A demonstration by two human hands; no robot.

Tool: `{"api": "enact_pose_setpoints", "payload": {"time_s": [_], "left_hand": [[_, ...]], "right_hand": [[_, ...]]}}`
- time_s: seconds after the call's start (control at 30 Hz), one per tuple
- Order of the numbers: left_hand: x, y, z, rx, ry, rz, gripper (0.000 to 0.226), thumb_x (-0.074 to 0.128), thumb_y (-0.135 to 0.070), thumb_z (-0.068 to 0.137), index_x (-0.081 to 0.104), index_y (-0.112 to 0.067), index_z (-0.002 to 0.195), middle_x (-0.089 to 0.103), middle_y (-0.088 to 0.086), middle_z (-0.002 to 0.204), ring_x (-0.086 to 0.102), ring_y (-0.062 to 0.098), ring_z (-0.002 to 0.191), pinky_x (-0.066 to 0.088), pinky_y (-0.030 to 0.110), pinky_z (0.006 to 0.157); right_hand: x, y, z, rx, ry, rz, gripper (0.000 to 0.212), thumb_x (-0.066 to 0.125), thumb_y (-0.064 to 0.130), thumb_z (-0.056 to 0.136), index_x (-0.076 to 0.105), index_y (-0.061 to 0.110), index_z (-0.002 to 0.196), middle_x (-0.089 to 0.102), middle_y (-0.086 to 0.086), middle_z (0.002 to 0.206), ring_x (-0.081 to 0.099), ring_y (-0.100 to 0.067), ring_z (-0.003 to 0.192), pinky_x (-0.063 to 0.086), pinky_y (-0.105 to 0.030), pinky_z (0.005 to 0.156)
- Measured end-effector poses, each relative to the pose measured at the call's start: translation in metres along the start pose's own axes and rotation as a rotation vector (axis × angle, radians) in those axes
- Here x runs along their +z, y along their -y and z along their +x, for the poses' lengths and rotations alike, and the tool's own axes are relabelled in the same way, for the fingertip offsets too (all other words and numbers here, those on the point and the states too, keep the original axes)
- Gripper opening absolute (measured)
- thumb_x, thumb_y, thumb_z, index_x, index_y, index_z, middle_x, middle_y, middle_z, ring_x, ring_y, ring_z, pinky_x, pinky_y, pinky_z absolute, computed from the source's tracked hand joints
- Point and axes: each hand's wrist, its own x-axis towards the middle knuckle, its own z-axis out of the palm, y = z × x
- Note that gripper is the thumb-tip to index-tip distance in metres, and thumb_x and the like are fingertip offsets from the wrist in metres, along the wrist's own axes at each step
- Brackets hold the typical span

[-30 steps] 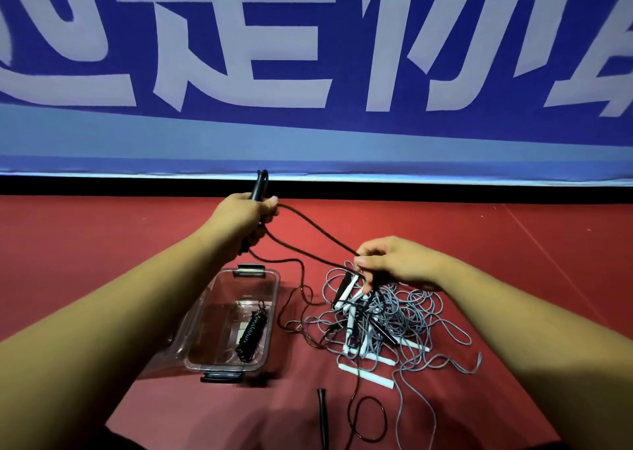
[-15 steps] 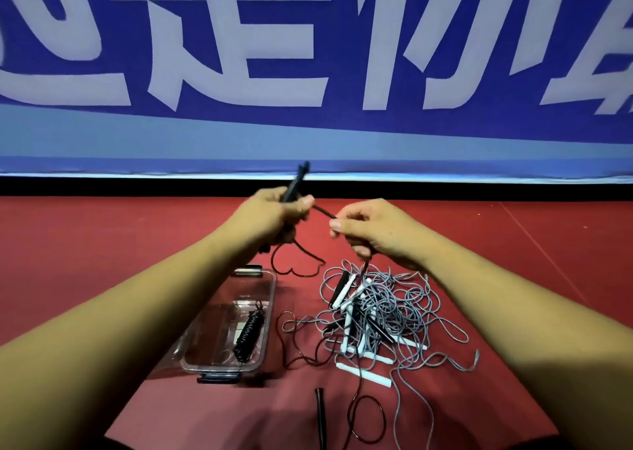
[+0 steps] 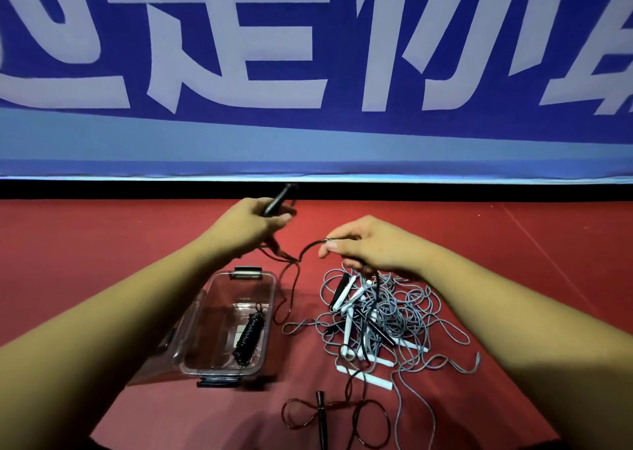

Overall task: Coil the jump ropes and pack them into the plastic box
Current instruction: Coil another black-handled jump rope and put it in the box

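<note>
- Step judged: the dark cord (image 3: 308, 249) is being coiled at the black handle (image 3: 279, 199). Loops are best kept even and taut, clear of the grey rope pile (image 3: 404, 312).
- Left hand (image 3: 253, 223): curled round the handle, above the clear plastic box (image 3: 270, 281).
- Right hand (image 3: 370, 247): cord pinched at the fingertips, just over the pile.
- One coiled black rope (image 3: 248, 334) is seen inside the box.

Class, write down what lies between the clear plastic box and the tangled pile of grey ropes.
Head view: between plastic box and grey pile runs a strip of red floor, crossed by the dark rope hanging down and one stray grey loop.
</note>
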Motion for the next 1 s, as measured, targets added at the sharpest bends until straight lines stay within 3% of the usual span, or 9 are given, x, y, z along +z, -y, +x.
{"api": "enact_pose_setpoints", "payload": {"time_s": [0.07,0.13,0.3,0.47,0.6,0.67,0.8,0.93,1.0], "left_hand": [[0.014,-0.007,-0.008,0.017,0.28,-0.141,0.019,0.055,-0.029,0.098,0.065,-0.016,0.108,0.069,0.002,0.083,0.057,0.01,0.045,0.024,0.016,0.038],[0.022,-0.007,-0.005,0.032,0.358,-0.243,0.02,0.053,-0.03,0.098,0.061,-0.013,0.091,0.067,0.004,0.078,0.052,0.016,0.047,0.024,0.021,0.042],[0.005,-0.007,0.017,0.029,-0.078,-0.705,0.03,0.051,-0.019,0.1,0.04,-0.019,0.073,0.036,-0.003,0.053,0.025,0.008,0.038,0.015,0.019,0.04],[0.0,0.015,0.015,-0.256,-0.129,-0.387,0.021,0.055,-0.021,0.1,0.055,-0.011,0.082,0.059,0.006,0.071,0.042,0.009,0.032,0.021,0.014,0.035],[-0.004,0.012,0.007,-0.15,-0.114,0.032,0.015,0.058,-0.018,0.098,0.066,-0.01,0.107,0.07,0.008,0.071,0.049,0.007,0.029,0.021,0.014,0.032],[0.003,0.0,-0.001,-0.043,0.039,-0.061,0.02,0.056,-0.022,0.099,0.067,-0.011,0.112,0.069,-0.004,0.062,0.046,0.004,0.03,0.02,0.015,0.031],[0.027,-0.01,-0.007,0.039,0.364,-0.179,0.026,0.054,-0.034,0.098,0.063,-0.012,0.11,0.072,0.002,0.088,0.058,0.016,0.048,0.022,0.023,0.043],[0.027,-0.009,0.01,0.029,0.085,-0.421,0.021,0.057,-0.02,0.097,0.057,-0.008,0.081,0.044,-0.002,0.051,0.037,0.013,0.036,0.022,0.022,0.041],[0.013,-0.005,0.019,0.0,-0.135,-0.593,0.023,0.056,-0.017,0.099,0.052,-0.01,0.078,0.035,-0.003,0.049,0.029,0.01,0.034,0.019,0.017,0.039]], "right_hand": [[0.003,0.014,0.004,-0.065,-0.069,0.056,0.023,0.052,0.019,0.1,0.068,0.002,0.099,0.041,0.002,0.051,0.032,-0.012,0.043,0.028,-0.021,0.043],[-0.002,0.02,0.007,-0.094,-0.157,0.132,0.023,0.054,0.016,0.099,0.066,-0.003,0.092,0.04,0.004,0.048,0.031,-0.01,0.041,0.026,-0.02,0.042],[-0.019,-0.021,-0.003,0.064,-0.052,-0.052,0.021,0.058,0.021,0.097,0.064,0.011,0.079,0.059,0.0,0.059,0.064,-0.018,0.065,0.047,-0.029,0.066],[-0.024,-0.047,-0.008,0.158,-0.106,0.06,0.017,0.053,0.01,0.099,0.068,0.004,0.097,0.064,-0.008,0.069,0.065,-0.022,0.076,0.05,-0.05,0.092],[-0.014,-0.02,-0.005,0.063,-0.08,0.013,0.021,0.053,0.012,0.099,0.071,0.004,0.105,0.049,-0.002,0.054,0.051,-0.014,0.051,0.049,-0.03,0.065],[-0.006,-0.002,-0.004,-0.006,-0.094,-0.046,0.022,0.053,0.015,0.1,0.071,0.004,0.106,0.045,0.0,0.053,0.044,-0.009,0.045,0.043,-0.021,0.053],[0.002,0.014,0.004,-0.117,-0.191,0.058,0.025,0.048,0.011,0.1,0.066,-0.006,0.097,0.045,0.005,0.049,0.037,-0.01,0.044,0.035,-0.023,0.047],[-0.006,0.002,0.004,-0.017,-0.089,0.26,0.028,0.054,0.021,0.099,0.059,0.004,0.077,0.04,0.001,0.053,0.035,-0.012,0.044,0.036,-0.025,0.049],[-0.013,-0.02,-0.003,0.116,0.042,0.168,0.028,0.058,0.024,0.096,0.057,0.008,0.073,0.048,-0.003,0.058,0.053,-0.018,0.052,0.046,-0.028,0.057]]}}
